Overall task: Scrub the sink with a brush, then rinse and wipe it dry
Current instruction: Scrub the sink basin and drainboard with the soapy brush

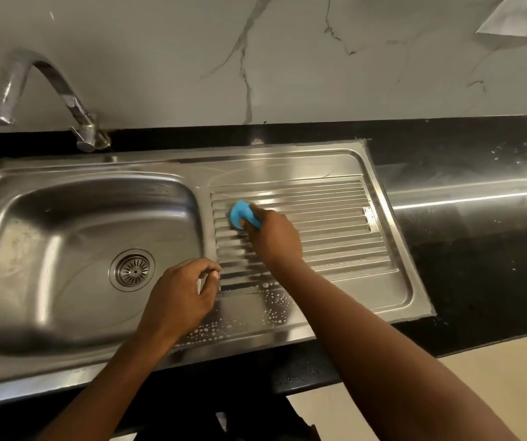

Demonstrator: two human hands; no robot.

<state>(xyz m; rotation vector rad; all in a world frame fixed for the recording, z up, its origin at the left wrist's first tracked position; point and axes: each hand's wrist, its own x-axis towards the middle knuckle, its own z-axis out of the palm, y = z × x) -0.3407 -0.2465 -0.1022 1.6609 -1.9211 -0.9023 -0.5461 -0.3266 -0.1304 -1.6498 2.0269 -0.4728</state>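
Gripping brush against drainboard, right hand.

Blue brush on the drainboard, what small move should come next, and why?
Probably sweep the blue brush rightward along the ridges. The right hand grips it at the upper left corner of the drainboard, and suds show only along the front edge, so the ridges to its right likely need scrubbing.
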